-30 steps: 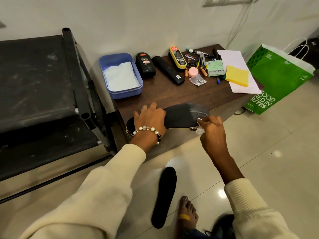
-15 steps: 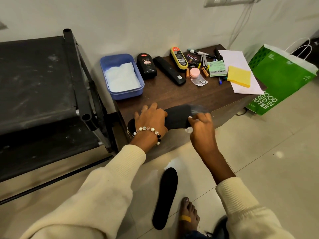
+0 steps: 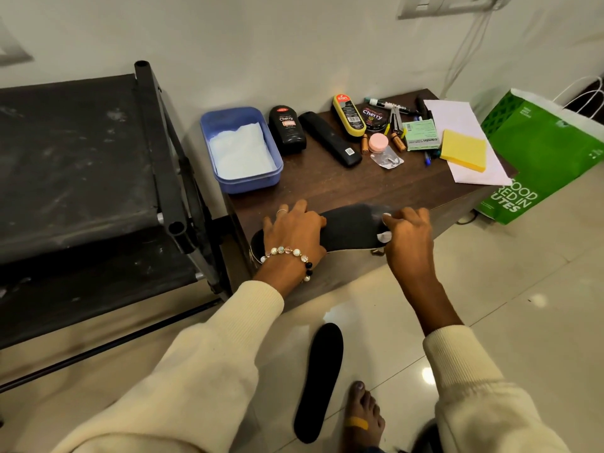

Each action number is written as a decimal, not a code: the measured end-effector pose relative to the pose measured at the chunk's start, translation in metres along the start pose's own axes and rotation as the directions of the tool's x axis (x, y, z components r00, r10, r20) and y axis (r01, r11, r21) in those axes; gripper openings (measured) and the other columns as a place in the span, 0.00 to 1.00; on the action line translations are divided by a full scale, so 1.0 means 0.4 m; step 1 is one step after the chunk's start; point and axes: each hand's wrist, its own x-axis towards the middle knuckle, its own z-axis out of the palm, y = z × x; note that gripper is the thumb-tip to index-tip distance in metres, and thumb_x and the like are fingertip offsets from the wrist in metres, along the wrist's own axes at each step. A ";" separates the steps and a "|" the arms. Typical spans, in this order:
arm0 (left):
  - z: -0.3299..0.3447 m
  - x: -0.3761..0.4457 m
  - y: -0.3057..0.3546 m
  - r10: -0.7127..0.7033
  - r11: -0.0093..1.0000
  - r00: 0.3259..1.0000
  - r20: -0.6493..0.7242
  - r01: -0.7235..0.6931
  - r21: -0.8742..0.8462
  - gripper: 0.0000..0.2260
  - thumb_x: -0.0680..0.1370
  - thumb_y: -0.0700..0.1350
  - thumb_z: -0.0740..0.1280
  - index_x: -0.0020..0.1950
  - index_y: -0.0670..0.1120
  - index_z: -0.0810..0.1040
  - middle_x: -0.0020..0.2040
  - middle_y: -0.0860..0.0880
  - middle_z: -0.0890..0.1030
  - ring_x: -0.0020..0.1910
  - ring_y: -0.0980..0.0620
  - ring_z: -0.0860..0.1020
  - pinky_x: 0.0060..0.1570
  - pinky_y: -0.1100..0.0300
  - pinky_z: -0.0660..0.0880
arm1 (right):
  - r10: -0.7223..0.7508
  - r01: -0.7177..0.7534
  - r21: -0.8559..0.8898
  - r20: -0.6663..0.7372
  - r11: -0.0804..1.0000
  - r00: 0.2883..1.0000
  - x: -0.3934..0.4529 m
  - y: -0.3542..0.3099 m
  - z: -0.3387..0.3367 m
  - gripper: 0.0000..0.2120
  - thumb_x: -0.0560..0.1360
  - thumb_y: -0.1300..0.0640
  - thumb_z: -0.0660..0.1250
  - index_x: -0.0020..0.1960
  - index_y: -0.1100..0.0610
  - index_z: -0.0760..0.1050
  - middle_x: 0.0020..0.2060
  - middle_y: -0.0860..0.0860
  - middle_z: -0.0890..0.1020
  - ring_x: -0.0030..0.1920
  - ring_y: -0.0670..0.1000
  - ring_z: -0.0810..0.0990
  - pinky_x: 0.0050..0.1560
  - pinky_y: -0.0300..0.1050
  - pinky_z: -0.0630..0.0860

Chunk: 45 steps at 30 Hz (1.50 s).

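A black shoe insole (image 3: 351, 228) lies along the front edge of the low brown table (image 3: 327, 184). My left hand (image 3: 294, 230), with a bead bracelet on its wrist, presses flat on the insole's left end. My right hand (image 3: 407, 237) grips a small white wad (image 3: 384, 237) and holds it against the insole's right end, where the surface looks greyish. A second black insole (image 3: 320, 380) lies on the floor below, beside a bare foot (image 3: 362, 416).
A blue tub (image 3: 240, 148) with white tissue stands at the table's back left. Shoe polish bottles, a black remote, a polish tin, pens, batteries, a yellow pad and paper fill the back. A green paper bag (image 3: 542, 158) stands right. A black rack (image 3: 81, 178) stands left.
My right hand slid left along the insole with the wad, then back right to its far end. My left hand has stayed pressed on the insole.
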 end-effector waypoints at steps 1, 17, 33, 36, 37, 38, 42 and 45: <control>0.000 0.000 -0.002 0.002 1.000 1.000 0.000 -0.002 -0.004 0.24 0.74 0.52 0.72 0.69 0.56 0.73 0.65 0.47 0.69 0.67 0.42 0.66 0.66 0.41 0.66 | 0.036 -0.036 -0.006 -0.005 0.999 0.999 0.002 0.007 -0.001 0.20 0.74 0.63 0.68 0.66 0.59 0.73 0.62 0.56 0.73 0.63 0.56 0.66 0.58 0.44 0.69; -0.004 0.002 -0.009 0.001 0.999 1.000 0.013 0.000 -0.046 0.24 0.73 0.52 0.73 0.69 0.57 0.73 0.65 0.48 0.69 0.67 0.42 0.65 0.67 0.40 0.65 | -0.107 0.108 -0.036 0.029 0.994 0.994 0.011 -0.082 0.010 0.18 0.76 0.63 0.64 0.66 0.58 0.72 0.61 0.56 0.73 0.62 0.56 0.65 0.57 0.46 0.67; -0.005 -0.001 -0.014 0.005 0.997 1.000 -0.002 -0.005 -0.071 0.24 0.73 0.52 0.73 0.68 0.57 0.74 0.64 0.49 0.69 0.66 0.42 0.65 0.66 0.41 0.66 | 0.085 -0.085 -0.064 -0.007 0.994 0.996 0.038 -0.016 0.009 0.23 0.72 0.62 0.70 0.67 0.60 0.72 0.61 0.56 0.74 0.62 0.56 0.65 0.58 0.45 0.69; -0.006 0.001 -0.012 0.003 0.998 1.000 0.011 -0.002 -0.063 0.24 0.73 0.52 0.73 0.68 0.57 0.73 0.64 0.49 0.69 0.67 0.42 0.65 0.66 0.42 0.66 | 0.007 -0.007 -0.076 0.002 0.997 1.000 0.037 -0.058 0.008 0.21 0.73 0.63 0.69 0.66 0.61 0.72 0.61 0.56 0.73 0.62 0.56 0.66 0.57 0.44 0.69; -0.007 0.003 -0.011 0.001 0.998 1.000 0.016 -0.001 -0.057 0.25 0.73 0.52 0.73 0.69 0.57 0.73 0.64 0.49 0.69 0.67 0.42 0.65 0.66 0.42 0.66 | -0.048 0.049 -0.075 0.019 0.996 0.999 0.038 -0.079 0.009 0.21 0.74 0.63 0.67 0.67 0.60 0.70 0.62 0.56 0.72 0.62 0.56 0.65 0.57 0.44 0.68; -0.008 0.004 -0.010 -0.001 0.999 1.000 0.021 0.002 -0.054 0.25 0.73 0.52 0.73 0.69 0.57 0.73 0.65 0.48 0.68 0.67 0.42 0.65 0.66 0.42 0.66 | -0.104 0.106 -0.073 0.032 0.992 0.994 0.038 -0.094 0.010 0.22 0.75 0.63 0.66 0.68 0.60 0.69 0.63 0.56 0.71 0.62 0.56 0.65 0.57 0.44 0.68; -0.010 0.001 -0.010 0.000 0.999 1.000 0.024 0.001 -0.045 0.25 0.73 0.52 0.73 0.69 0.57 0.73 0.65 0.48 0.68 0.67 0.42 0.65 0.66 0.41 0.66 | -0.115 0.118 -0.114 0.038 0.986 0.993 0.051 -0.079 0.010 0.25 0.74 0.60 0.68 0.70 0.58 0.67 0.64 0.54 0.70 0.62 0.56 0.65 0.57 0.44 0.67; -0.009 -0.001 -0.013 0.007 0.999 1.000 0.015 -0.006 -0.046 0.24 0.73 0.52 0.73 0.68 0.57 0.73 0.64 0.49 0.69 0.67 0.42 0.65 0.66 0.41 0.66 | 0.018 -0.014 -0.124 0.025 0.992 1.000 0.054 -0.028 0.004 0.26 0.71 0.59 0.72 0.68 0.57 0.70 0.63 0.54 0.72 0.62 0.56 0.65 0.57 0.45 0.68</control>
